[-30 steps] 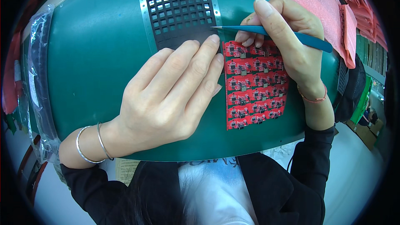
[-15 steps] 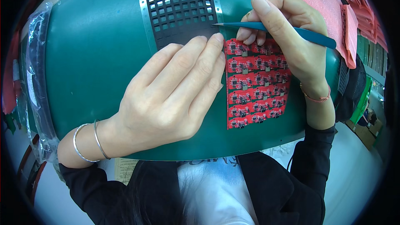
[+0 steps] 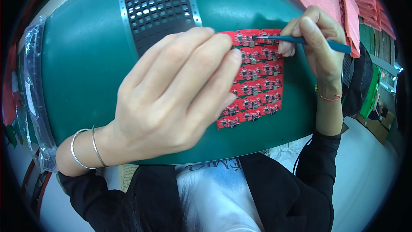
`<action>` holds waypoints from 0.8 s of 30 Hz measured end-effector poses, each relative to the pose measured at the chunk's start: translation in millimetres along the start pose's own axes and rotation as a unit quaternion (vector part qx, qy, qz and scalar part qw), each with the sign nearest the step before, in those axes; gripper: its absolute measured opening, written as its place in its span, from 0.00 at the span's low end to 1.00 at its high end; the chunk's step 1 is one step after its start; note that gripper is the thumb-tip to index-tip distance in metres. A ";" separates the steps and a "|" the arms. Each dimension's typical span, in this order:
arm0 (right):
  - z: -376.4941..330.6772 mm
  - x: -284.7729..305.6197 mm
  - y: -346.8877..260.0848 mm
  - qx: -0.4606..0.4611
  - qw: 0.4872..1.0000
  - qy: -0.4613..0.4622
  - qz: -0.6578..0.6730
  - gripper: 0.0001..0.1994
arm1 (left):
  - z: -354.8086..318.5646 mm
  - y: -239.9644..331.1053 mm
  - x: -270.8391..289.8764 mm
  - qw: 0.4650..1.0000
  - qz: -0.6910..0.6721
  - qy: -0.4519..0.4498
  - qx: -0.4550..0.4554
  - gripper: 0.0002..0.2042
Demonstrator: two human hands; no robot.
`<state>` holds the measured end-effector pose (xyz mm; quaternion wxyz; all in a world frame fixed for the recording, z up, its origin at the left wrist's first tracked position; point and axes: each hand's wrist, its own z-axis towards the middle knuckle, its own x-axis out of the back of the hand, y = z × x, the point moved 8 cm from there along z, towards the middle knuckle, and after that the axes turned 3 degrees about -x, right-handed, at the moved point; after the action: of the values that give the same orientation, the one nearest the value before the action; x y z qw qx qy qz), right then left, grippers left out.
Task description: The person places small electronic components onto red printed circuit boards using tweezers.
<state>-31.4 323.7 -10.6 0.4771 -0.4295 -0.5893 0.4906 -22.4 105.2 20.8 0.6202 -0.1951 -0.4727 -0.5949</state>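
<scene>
A green mat covers the tabletop [image 3: 86,60]. The left hand [image 3: 171,99] lies flat, fingers spread, pinning a red circuit-board panel [image 3: 257,81]. The right hand [image 3: 315,38] pinches blue tweezers [image 3: 300,41], tip at the panel's top row; the rows below seem to await attention.

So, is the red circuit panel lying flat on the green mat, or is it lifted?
Flat. The panel lies on the mat; the left hand presses its left edge, and no lifted corner shows.
</scene>
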 end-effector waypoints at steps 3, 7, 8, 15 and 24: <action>-14.5 4.7 11.5 -0.009 1.000 0.002 -0.002 0.13 | 12.9 4.6 -18.1 1.000 -0.010 -0.020 0.011 0.26; -17.8 7.5 14.5 -0.008 1.000 0.019 0.005 0.12 | 14.7 2.6 -32.8 0.998 -0.004 -0.063 0.026 0.26; -17.5 7.5 13.6 -0.013 1.000 0.025 -0.004 0.12 | 14.2 2.0 -33.6 0.997 0.005 -0.067 0.024 0.26; -14.8 6.2 16.2 -0.032 0.999 0.034 -0.017 0.12 | 18.2 3.7 -36.6 0.997 0.026 -0.072 0.013 0.23; -14.7 4.3 15.4 -0.039 0.998 0.041 -0.014 0.12 | 17.8 3.6 -37.0 0.997 0.030 -0.069 0.007 0.22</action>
<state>-17.0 332.6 -24.2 0.4909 -0.4594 -0.5938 0.4420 -19.7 140.8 0.1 0.6049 -0.2450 -0.5126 -0.5578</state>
